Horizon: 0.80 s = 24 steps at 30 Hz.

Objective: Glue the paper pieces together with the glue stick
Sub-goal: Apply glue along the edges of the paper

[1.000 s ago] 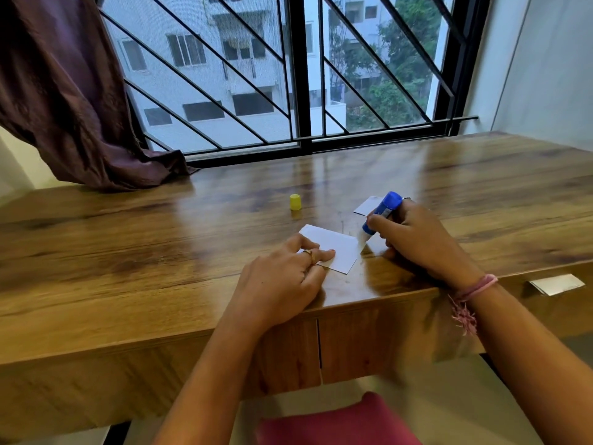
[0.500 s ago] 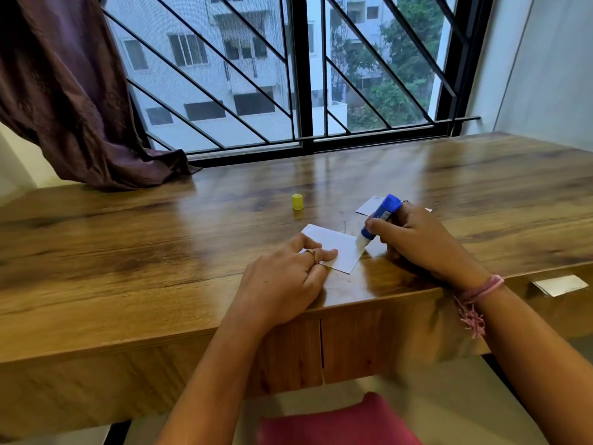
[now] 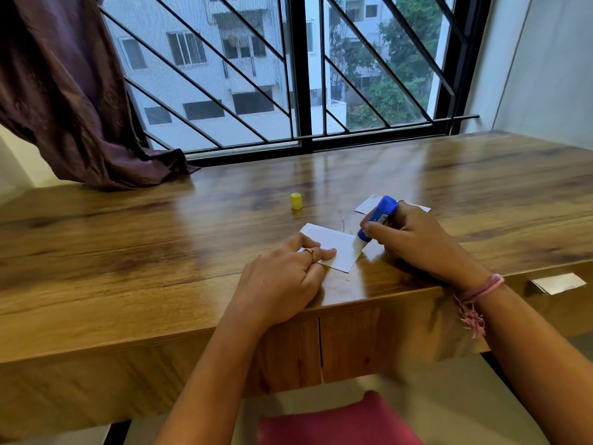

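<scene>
Since the earlier frames the glue stick (image 3: 378,218) has slid down along the right edge of the paper piece (image 3: 333,247), its white tip now sitting near that edge's lower half rather than up by the far corner; the left hand has hardly shifted.

That left hand (image 3: 282,277) lies on the near-left part of the sheet, fingers laid fairly straight and pressing down, holding nothing; I judge it is there as a weight, so the drag of the glue does not carry the paper along the desk (image 3: 160,252). The right hand (image 3: 414,242) is curled round the blue barrel, which leans up and away to the right so that the tip meets the paper at a slant; the contact is a little blurred, so the tip seems to touch the sheet at its very margin, though I cannot say whether it runs partly onto the wood.

So the sheet lies between the two hands, under the left fingers and just left of the right knuckles; a second paper piece (image 3: 369,205) waits behind the right hand, partly hidden by it, probably the one to be stuck on next. The yellow cap (image 3: 296,200) stands upright well clear, farther back on the desk, out of the stroke's way.
</scene>
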### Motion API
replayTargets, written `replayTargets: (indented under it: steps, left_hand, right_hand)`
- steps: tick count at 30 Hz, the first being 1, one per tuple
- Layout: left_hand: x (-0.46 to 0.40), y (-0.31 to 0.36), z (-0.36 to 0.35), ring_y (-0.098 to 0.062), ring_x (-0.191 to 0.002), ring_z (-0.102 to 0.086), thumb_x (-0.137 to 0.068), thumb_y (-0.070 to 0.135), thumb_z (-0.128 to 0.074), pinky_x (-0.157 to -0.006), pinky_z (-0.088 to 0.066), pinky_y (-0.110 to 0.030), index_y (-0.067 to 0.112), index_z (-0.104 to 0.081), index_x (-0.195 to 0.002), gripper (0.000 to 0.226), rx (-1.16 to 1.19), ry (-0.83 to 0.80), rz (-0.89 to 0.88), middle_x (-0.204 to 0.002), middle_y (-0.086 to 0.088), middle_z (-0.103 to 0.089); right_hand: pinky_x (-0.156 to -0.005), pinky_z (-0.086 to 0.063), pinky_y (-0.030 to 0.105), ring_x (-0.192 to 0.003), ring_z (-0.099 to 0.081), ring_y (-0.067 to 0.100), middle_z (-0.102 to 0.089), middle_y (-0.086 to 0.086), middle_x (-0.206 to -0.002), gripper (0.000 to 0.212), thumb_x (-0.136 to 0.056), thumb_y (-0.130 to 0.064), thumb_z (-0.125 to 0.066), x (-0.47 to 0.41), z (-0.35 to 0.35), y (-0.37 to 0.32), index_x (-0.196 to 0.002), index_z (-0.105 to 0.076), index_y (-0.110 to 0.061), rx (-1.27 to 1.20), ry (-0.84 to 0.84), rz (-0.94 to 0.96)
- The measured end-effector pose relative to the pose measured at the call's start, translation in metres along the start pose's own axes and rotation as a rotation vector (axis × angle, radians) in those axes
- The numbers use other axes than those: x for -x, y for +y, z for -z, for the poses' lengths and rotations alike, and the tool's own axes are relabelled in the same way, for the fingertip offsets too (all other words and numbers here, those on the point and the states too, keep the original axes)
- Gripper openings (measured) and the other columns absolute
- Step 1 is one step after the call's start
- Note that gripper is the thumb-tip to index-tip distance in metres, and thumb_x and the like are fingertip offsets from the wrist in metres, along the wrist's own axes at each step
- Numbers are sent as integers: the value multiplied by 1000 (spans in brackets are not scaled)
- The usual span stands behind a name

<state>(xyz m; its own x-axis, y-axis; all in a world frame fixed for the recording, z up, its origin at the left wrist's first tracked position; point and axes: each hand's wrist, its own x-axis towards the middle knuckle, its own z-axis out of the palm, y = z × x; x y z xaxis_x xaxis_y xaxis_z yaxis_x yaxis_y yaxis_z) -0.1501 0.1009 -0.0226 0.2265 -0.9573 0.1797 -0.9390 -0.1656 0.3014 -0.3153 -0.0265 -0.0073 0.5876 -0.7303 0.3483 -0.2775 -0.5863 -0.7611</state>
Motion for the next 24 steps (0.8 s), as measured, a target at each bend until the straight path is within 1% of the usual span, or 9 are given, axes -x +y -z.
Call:
replayTargets:
  steps: [5,9,13,14,16,18,19,21,24]
  left_hand:
    - [-1,-1,0,-8,-117,-50,-95,38,-31,-88,-43,-32,54,-46,-128,39,2,-10,0,-137,29,-37]
    - [0,-1,0,-8,-116,-50,-96,38,-31,-86,-43,-32,52,-45,-130,39,-3,-19,-12,-139,28,-36]
    - [0,-1,0,-9,-117,-50,-96,38,-31,-88,-43,-33,53,-46,-129,39,-4,-12,-5,-139,28,-36]
    - [-1,-1,0,-9,-117,-50,-96,38,-31,-88,-43,-33,53,-46,-129,39,-4,-14,-7,-139,28,-36]
    - [-1,-2,-1,-9,-117,-50,-96,39,-30,-89,-44,-34,53,-45,-130,39,-9,-18,-15,-139,27,-36]
    - [-2,-3,-1,-9,-117,-50,-96,40,-29,-89,-45,-35,53,-45,-130,39,-13,-17,-20,-139,27,-36]
    - [-2,-3,-1,-9,-117,-50,-96,40,-29,-89,-45,-35,53,-45,-130,39,-12,-16,-18,-139,27,-36]
    - [-2,-3,-1,-8,-117,-49,-97,39,-30,-88,-43,-32,52,-45,-130,39,-12,-16,-15,-139,27,-36]
    - [-2,-3,-2,-8,-118,-49,-96,40,-29,-89,-44,-33,52,-46,-129,39,-12,-12,-21,-139,27,-37]
  right_hand:
    - [-58,-37,25,-56,-45,12,-52,-2,-64,5,-86,-23,-60,-3,-1,3,-82,-60,-20,-12,59,-41]
    - [-55,-36,16,-55,-45,7,-51,-3,-66,11,-87,-23,-60,0,0,1,-76,-62,-23,12,-23,17]
    - [-56,-37,24,-56,-45,13,-51,-2,-62,13,-87,-22,-60,-3,-2,3,-74,-59,-21,12,58,-18]
    - [-56,-37,23,-56,-45,14,-51,-2,-62,12,-86,-22,-61,-2,-2,3,-74,-60,-22,10,50,-2]
    - [-56,-38,22,-56,-49,19,-56,5,-66,10,-85,-27,-63,1,-1,1,-76,-66,-23,13,-20,65]
    - [-57,-41,23,-62,-55,26,-63,15,-73,15,-81,-32,-62,2,-1,3,-81,-70,-19,20,-66,110]
    - [-55,-40,19,-59,-52,22,-62,14,-71,16,-82,-31,-63,2,-1,4,-83,-70,-16,16,-59,108]
    - [-51,-36,13,-50,-46,7,-54,3,-63,14,-86,-24,-63,-1,-1,6,-85,-70,-12,12,-10,83]
    - [-52,-36,13,-52,-46,3,-53,-2,-64,10,-87,-21,-63,-2,-1,7,-85,-70,-15,40,-29,102]
